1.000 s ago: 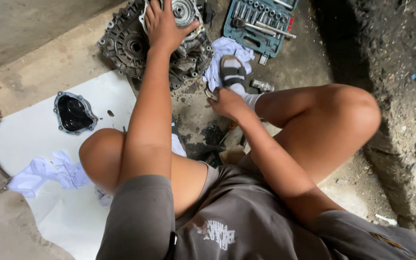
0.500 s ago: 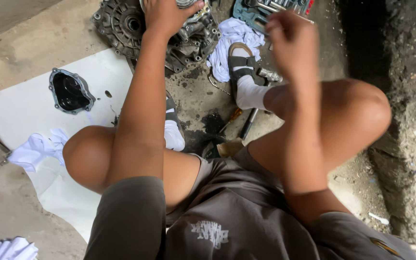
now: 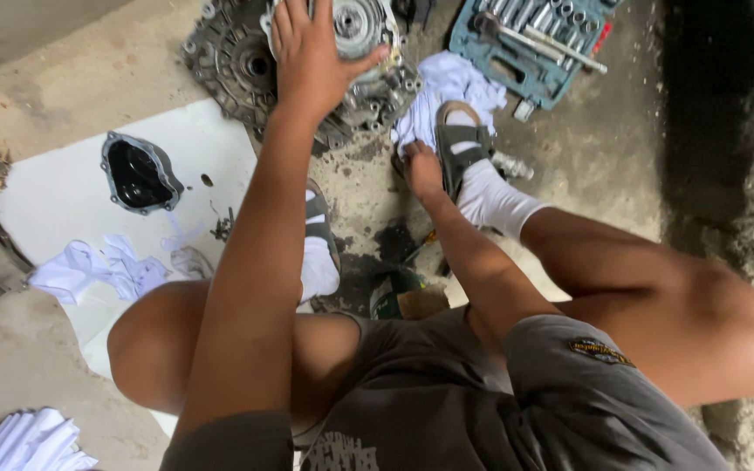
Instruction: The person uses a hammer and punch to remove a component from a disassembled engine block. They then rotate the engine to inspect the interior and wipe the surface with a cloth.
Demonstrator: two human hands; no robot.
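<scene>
Low by the sandalled foot at frame centre, the right hand pinches the white rag. Farther up, the left hand lies spread on the metal gearbox casing, top centre.

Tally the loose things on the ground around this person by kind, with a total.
White rags: 3, one by the right hand at, one at, one at
Metal gear housing under the left hand: 1
Black cover: 1
Socket tool case: 1
Total: 6
</scene>
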